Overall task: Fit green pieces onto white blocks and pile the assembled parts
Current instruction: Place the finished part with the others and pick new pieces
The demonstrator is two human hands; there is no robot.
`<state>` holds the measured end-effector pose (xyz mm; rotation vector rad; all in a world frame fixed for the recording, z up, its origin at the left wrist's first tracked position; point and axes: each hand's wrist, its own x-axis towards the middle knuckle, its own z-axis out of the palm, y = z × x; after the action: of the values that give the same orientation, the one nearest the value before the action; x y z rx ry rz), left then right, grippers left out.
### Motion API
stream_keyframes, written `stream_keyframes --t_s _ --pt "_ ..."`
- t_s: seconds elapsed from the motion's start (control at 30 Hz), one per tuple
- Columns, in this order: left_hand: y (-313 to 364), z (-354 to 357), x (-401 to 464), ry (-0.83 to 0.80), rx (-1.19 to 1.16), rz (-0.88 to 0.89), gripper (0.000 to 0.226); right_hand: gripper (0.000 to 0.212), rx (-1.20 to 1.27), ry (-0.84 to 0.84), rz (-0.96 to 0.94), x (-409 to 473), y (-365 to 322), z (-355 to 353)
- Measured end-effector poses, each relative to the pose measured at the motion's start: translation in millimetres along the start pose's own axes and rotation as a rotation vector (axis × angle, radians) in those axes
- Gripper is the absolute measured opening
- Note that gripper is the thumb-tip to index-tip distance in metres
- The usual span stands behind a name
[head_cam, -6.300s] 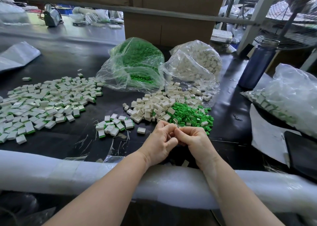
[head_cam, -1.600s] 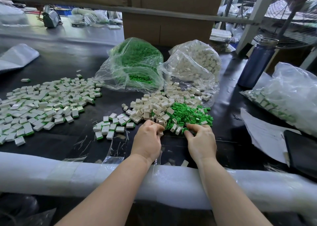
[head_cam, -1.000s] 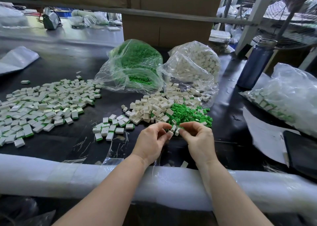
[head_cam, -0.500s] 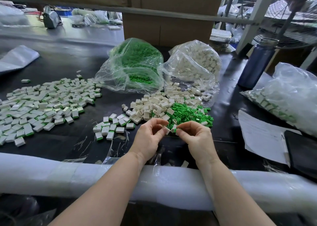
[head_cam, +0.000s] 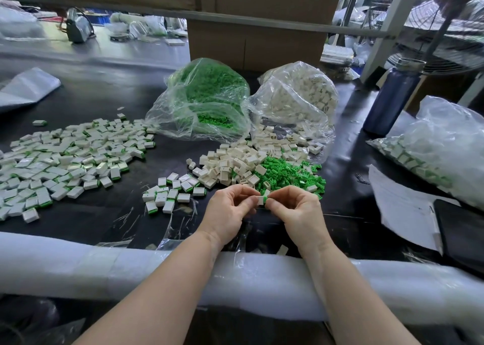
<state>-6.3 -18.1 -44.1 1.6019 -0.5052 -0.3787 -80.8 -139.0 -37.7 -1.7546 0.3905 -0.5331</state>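
My left hand and my right hand meet above the black table, fingertips together. Between them they pinch one white block with a green piece at its right end. Just beyond lie a heap of loose white blocks and a heap of loose green pieces. A small pile of assembled parts sits left of my hands, and a large spread of assembled parts covers the left of the table.
Two clear bags stand behind the heaps, one of green pieces, one of white blocks. A blue bottle, another bag of parts, paper and a dark tablet are at right. A foam-wrapped rail runs along the near edge.
My hands left the heaps with a white block and a green piece, rose slightly toward me and closed together; the two parts now touch between my fingertips.
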Motion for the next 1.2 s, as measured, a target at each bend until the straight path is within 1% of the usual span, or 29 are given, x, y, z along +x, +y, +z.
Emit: stream_keyframes --t_s 0.2,0.37,0.43,0.6,0.83,1.07,1.2 --pt "1.0 -0.8 -1.3 -0.014 0.042 0.008 0.017 0.014 -0.021 -0.037 -0.003 0.0 1.8 1.0" --pt "2.7 0.1 -2.3 -0.036 0.071 0.001 0.013 0.014 -0.039 -0.032 -0.009 0.4 3.7 1.0" --pt "3.0 0.8 -2.7 -0.046 0.082 -0.009 0.012 0.017 -0.027 -0.042 -0.001 0.0 4.3 0.7" --pt "4.6 1.2 -3.4 -0.048 0.05 -0.013 0.02 0.019 0.007 -0.084 0.005 -0.1 3.2 1.7" --pt "3.7 1.3 -3.7 -0.084 0.135 -0.03 0.014 0.024 0.055 -0.13 0.047 -1.4 1.5 -1.4" --pt "4.2 0.2 -5.8 -0.118 0.143 -0.029 0.017 0.027 0.058 -0.164 0.064 -0.6 1.4 -3.9" --pt "3.6 1.0 -5.8 -0.128 0.185 -0.023 0.015 0.027 0.034 -0.17 0.062 -0.7 2.6 -4.1"
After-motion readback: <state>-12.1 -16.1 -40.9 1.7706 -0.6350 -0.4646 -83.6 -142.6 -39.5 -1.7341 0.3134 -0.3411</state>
